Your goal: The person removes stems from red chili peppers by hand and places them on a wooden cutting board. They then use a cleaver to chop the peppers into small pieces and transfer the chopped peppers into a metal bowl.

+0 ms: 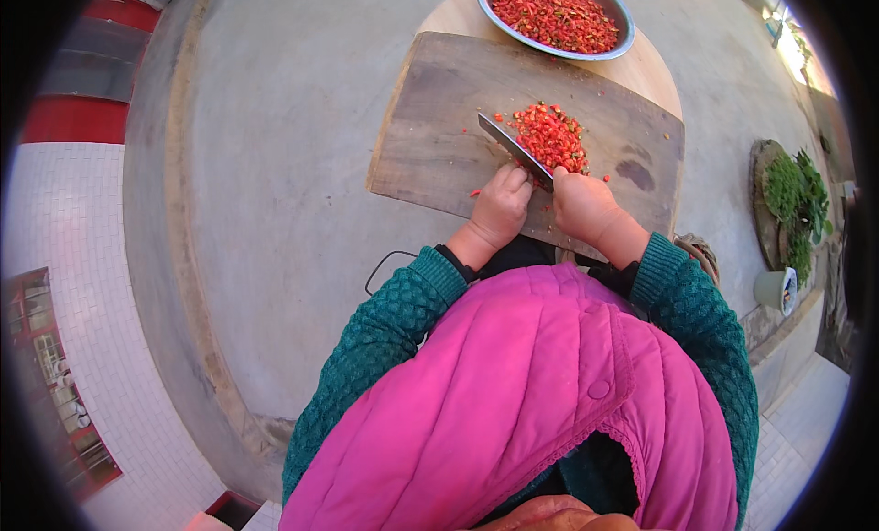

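Observation:
My right hand (584, 205) grips a cleaver (511, 145) whose blade slants up and to the left across a wooden cutting board (439, 112). Close against the near side of the blade, my left hand (503, 200) has its fingers curled down on the board; a bit of red chili shows at the fingertips, mostly hidden by them. Just beyond the blade lies a heap of chopped red chilies (551, 136) with some green bits. Loose chili pieces are scattered around the heap and near both hands.
A metal basin (626, 40) full of chopped red chilies stands behind the board on a round wooden tabletop (659, 78). Concrete floor (275, 153) surrounds it. Green potted plants (790, 194) and a pale bucket (772, 288) are at the right; a white-tiled wall (89, 256) is at the left.

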The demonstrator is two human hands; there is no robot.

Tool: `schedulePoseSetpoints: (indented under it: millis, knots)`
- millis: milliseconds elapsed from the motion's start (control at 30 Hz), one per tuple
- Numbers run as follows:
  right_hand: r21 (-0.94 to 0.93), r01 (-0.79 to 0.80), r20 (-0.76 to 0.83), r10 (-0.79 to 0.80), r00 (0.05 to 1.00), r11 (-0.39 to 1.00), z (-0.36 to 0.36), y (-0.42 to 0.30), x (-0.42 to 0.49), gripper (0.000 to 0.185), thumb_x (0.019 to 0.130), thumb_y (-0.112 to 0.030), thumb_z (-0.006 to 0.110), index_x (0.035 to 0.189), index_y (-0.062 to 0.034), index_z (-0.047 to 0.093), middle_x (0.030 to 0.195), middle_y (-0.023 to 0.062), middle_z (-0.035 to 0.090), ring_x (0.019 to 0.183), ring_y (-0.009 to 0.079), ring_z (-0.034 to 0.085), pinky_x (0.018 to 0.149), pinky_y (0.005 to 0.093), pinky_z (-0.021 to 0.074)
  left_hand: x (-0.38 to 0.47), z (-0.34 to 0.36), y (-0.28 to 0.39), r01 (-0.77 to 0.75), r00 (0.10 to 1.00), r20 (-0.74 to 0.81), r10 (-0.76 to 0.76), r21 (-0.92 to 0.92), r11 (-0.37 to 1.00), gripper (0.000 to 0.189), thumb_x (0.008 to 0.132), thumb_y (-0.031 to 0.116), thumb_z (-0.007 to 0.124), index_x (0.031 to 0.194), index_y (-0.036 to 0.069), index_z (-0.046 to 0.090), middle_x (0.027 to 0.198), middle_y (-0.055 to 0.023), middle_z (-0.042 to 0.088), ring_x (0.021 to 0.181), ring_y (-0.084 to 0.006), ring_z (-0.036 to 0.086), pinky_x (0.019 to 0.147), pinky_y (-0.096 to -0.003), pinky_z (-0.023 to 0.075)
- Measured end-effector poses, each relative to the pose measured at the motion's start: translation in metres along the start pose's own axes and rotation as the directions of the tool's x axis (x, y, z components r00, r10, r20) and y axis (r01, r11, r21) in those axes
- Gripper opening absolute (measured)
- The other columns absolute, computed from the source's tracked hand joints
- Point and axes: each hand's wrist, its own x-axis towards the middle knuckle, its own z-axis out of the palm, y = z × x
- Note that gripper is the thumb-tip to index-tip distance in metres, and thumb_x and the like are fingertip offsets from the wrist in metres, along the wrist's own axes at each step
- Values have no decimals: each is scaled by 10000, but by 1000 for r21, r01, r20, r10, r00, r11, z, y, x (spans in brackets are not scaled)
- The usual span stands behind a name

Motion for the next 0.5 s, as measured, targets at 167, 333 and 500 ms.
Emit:
schedulePoseSetpoints:
  millis: [167,333,500]
  knots:
    - [47,-37,-102,42,994,998,1,1,-4,167,838,-108,567,940,24,556,802,241,690,776,398,698,715,478,554,4,-9,5,-83,996,-18,84,53,995,129,763,15,678,892,10,674,958,-86,626,871,-283,601,723,-366,522]
    - [-61,3,7,-2,1000,998,-11,-1,-26,157,826,-88,558,936,23,558,788,242,688,774,390,704,698,469,560,-2,-8,7,-5,1000,-1,5,22,1000,121,756,19,688,877,9,674,970,-85,639,868,-279,602,737,-366,521]
    - [-72,30,49,-26,998,997,-18,-4,-31,155,802,-58,566,929,33,565,817,251,689,782,394,703,703,469,560,-3,-6,4,-1,1000,-24,2,8,1000,84,752,17,691,824,14,647,963,-84,645,866,-279,605,740,-368,519]
